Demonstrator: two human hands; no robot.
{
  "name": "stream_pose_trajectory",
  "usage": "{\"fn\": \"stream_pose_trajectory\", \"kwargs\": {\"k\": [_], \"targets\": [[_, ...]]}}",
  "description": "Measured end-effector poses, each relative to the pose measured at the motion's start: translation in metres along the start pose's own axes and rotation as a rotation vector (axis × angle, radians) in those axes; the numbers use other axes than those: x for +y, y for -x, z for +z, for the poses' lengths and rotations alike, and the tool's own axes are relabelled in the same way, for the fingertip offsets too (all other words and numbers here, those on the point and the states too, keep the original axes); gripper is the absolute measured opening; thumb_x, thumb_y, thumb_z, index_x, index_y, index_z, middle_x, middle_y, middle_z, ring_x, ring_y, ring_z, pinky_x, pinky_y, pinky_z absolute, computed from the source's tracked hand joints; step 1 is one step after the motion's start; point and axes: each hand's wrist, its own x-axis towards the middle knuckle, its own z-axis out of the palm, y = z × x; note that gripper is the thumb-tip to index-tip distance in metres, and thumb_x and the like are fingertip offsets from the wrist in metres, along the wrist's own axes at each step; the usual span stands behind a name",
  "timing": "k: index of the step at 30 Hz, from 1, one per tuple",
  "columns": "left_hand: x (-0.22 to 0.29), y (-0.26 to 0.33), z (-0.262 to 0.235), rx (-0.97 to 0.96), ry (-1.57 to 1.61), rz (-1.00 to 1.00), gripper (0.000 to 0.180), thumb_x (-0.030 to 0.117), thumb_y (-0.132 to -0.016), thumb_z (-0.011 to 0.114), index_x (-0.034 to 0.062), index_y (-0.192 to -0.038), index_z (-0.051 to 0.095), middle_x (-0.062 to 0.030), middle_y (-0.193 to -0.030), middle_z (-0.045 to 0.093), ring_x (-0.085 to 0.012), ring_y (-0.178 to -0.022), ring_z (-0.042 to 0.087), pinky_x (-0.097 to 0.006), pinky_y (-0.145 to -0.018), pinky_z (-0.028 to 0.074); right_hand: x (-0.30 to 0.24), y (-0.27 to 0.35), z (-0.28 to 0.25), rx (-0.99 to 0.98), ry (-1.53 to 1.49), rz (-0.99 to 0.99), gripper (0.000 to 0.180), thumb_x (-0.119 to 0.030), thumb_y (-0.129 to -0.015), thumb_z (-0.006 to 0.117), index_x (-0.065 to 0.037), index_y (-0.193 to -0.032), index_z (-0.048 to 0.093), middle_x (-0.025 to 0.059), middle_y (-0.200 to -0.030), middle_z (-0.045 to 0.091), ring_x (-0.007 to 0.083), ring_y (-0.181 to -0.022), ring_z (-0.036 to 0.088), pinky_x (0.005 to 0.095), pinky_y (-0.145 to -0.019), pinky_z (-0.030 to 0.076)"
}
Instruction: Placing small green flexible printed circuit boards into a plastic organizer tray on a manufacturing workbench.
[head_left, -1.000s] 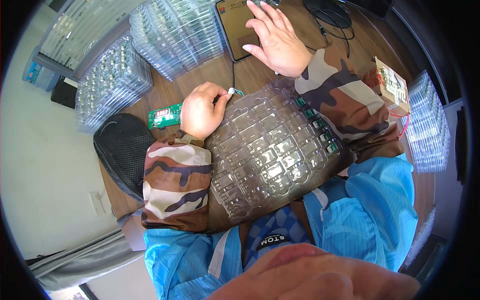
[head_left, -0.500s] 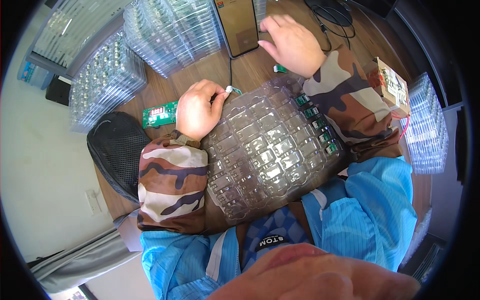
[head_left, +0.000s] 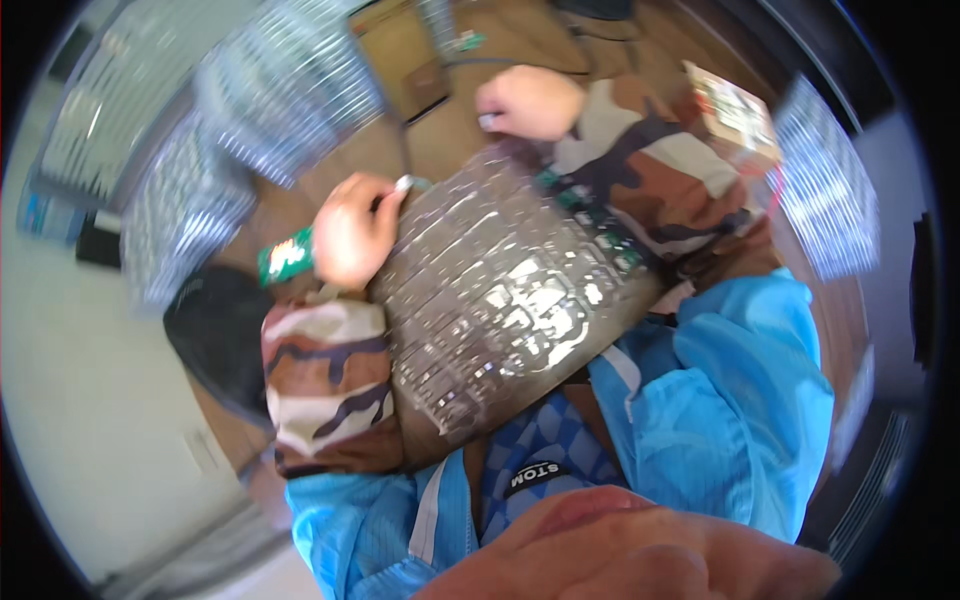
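A clear plastic blister tray [head_left: 500, 300] with many small pockets rests across my lap and forearms. My left hand [head_left: 350, 235] is at its upper left corner, fingers pinched on a small pale part [head_left: 402, 184]. A green circuit board [head_left: 285, 255] lies just under that hand. My right hand [head_left: 530, 100] is curled at the tray's far edge with a small pale spot at its fingertips; blur hides whether it holds anything. Several green boards [head_left: 590, 225] sit in the tray's right pockets beside my right sleeve.
Stacks of clear trays [head_left: 290, 90] stand at the back left on the wooden table [head_left: 440, 150], with more trays [head_left: 825, 190] at the right. A brown pad [head_left: 405, 60], a small green part [head_left: 465, 40], a boxed item [head_left: 735, 110] and a black cushion [head_left: 215, 330] are nearby.
My right hand has come back from the brown pad toward the tray's far edge and has closed from spread fingers to a curl. My left hand stays at the tray corner.
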Motion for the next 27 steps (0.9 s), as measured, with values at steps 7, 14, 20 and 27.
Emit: {"fn": "stream_pose_trajectory", "kwargs": {"k": [7,14,20,27], "targets": [[0.001,0.0,-0.005,-0.109,0.001,-0.051,0.005,0.004,-0.077,0.059,-0.0005,-0.077,0.058,-0.0151,-0.073,0.057,-0.0315,-0.067,0.056,-0.036,-0.062,0.044,-0.028,0.053,-0.009,0.332,-0.324,-0.142,0.017,-0.021,-0.074,0.059,-0.006,-0.082,0.058,0.0119,-0.078,0.058,0.0311,-0.074,0.058,0.0388,-0.066,0.047],[-0.016,0.006,-0.002,-0.139,0.001,-0.039,0.005,0.004,-0.077,0.058,-0.0017,-0.077,0.058,-0.015,-0.074,0.057,-0.0296,-0.067,0.056,-0.035,-0.064,0.045,-0.033,0.189,-0.038,0.389,-0.438,0.086,0.016,-0.012,-0.075,0.062,-0.002,-0.087,0.058,0.0088,-0.079,0.058,0.019,-0.071,0.06,0.0297,-0.064,0.049],[-0.024,0.011,-0.007,-0.118,0.019,-0.037,0.005,0.003,-0.078,0.058,-0.0021,-0.077,0.057,-0.0138,-0.073,0.057,-0.0273,-0.066,0.056,-0.034,-0.063,0.045,0.04,0.33,-0.081,0.805,-0.229,0.699,0.021,-0.011,-0.084,0.057,-0.002,-0.102,0.058,0.0033,-0.077,0.06,0.0072,-0.072,0.056,0.0232,-0.065,0.047],[-0.027,0.004,-0.002,-0.097,0.024,0.037,0.008,0.004,-0.08,0.058,-0.0025,-0.076,0.057,-0.0097,-0.069,0.056,-0.0184,-0.061,0.053,-0.029,-0.059,0.044,0.097,0.455,-0.077,0.945,0.268,1.166,0.027,-0.024,-0.078,0.061,-0.006,-0.098,0.063,0.0094,-0.087,0.065,0.019,-0.08,0.062,0.0303,-0.074,0.049]]}}
